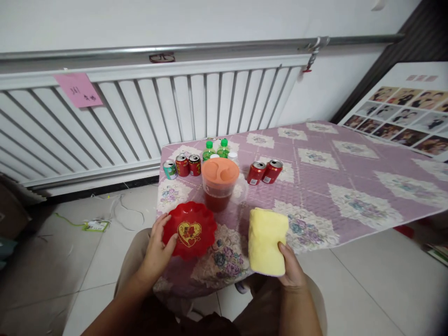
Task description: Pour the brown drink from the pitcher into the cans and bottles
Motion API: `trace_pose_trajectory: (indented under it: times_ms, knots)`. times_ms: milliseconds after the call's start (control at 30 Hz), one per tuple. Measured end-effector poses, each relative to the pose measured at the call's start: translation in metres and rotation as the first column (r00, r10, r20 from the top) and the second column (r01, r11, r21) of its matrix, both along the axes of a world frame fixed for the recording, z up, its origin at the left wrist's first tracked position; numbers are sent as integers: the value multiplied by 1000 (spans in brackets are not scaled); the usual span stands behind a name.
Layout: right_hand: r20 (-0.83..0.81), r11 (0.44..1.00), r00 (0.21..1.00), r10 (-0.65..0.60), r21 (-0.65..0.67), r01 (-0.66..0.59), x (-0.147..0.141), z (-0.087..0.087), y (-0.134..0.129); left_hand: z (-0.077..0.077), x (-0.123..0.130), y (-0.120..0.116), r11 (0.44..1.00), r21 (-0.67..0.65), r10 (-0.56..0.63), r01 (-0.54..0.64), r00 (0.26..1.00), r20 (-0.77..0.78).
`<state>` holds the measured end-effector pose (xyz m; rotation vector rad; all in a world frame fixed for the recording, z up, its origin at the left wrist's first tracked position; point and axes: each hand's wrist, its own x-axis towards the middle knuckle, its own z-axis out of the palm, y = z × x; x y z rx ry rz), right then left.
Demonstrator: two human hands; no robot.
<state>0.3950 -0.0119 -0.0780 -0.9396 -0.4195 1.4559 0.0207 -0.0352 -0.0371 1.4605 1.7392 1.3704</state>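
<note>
- L hand (159,245): thumb over inner face of red dish (208,229), fingers at L rim; loosely curled, rim held.
- R hand (293,268): closed on yellow cloth (268,240) at lower R edge, thumb on near face; fingers behind, hidden.
- Key relation: dish L of cloth, apart, approx. level; cloth long axis runs away fr. body. L hand nearer dish.
- Dish loc.: near L corner of table (315,186); full contact w/ table: cannot tell.
- Lidded pitcher (219,193): beyond, betw. both.
</note>
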Motion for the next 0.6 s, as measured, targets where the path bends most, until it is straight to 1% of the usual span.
trace_pose_trajectory:
  times_ms: [100,200,300,400,500,600]
  knots:
    - [48,995,999,-7,-98,11,-3,6,1,-25,-11,5,996,-82,41,-41,999,2]
    - [87,988,996,-13,-151,27,-6,12,2,-39,-15,7,994,-100,33,-39,998,-58]
    - [115,986,993,-10,-162,29,-9,15,4,-44,-14,8,993,-102,53,-66,991,-125]
    - [109,984,994,-9,-178,28,-12,17,6,-50,-12,8,988,-126,68,-84,989,-129]
    - [96,979,995,7,-205,13,-15,20,8,-54,-10,7,991,-116,43,-59,990,-132]
    - [102,977,994,28,-213,-6,-17,21,9,-56,-10,7,994,-99,28,-42,990,-136]
